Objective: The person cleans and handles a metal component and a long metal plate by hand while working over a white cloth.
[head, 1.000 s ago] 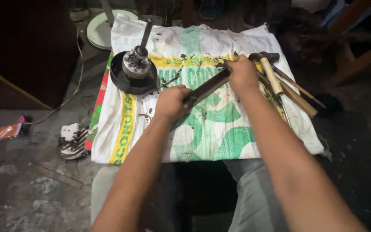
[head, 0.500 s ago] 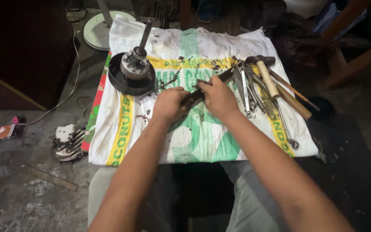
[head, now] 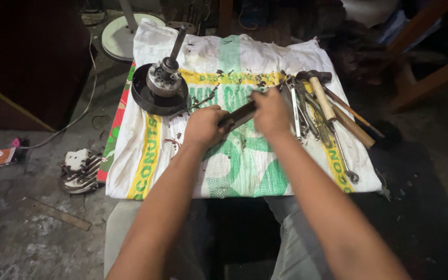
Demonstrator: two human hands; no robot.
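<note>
Head view: both forearms extend forward over a white woven sack [head: 245,171] with green and yellow print, spread flat as a work surface. The left hand [head: 204,126] is closed around the near end of a dark flat bar [head: 239,114], knuckles up. The right hand [head: 269,110] is closed over the far end of the same bar, fingers curled down on it. The bar lies at a slant between the two hands, near the middle of the sack, its left end lower in the frame than its right; only the short middle section shows. Whether the bar rests on the sack or is lifted just off it cannot be told. To the left, on the sack's far corner, sits a round dark motor [head: 161,88] with a metal hub and a shaft pointing up and away. A thin dark wire piece [head: 198,103] lies between the motor and the left hand. To the right of the right hand lie several spanners [head: 297,111], side by side, and just beyond them a hammer [head: 321,96] with a pale wooden handle, beside further wooden-handled tools [head: 356,127]. Dark grit is scattered over the sack's far half. On the floor to the left lies a sandal [head: 81,168]. A white round base [head: 123,39] stands behind the sack.
</note>
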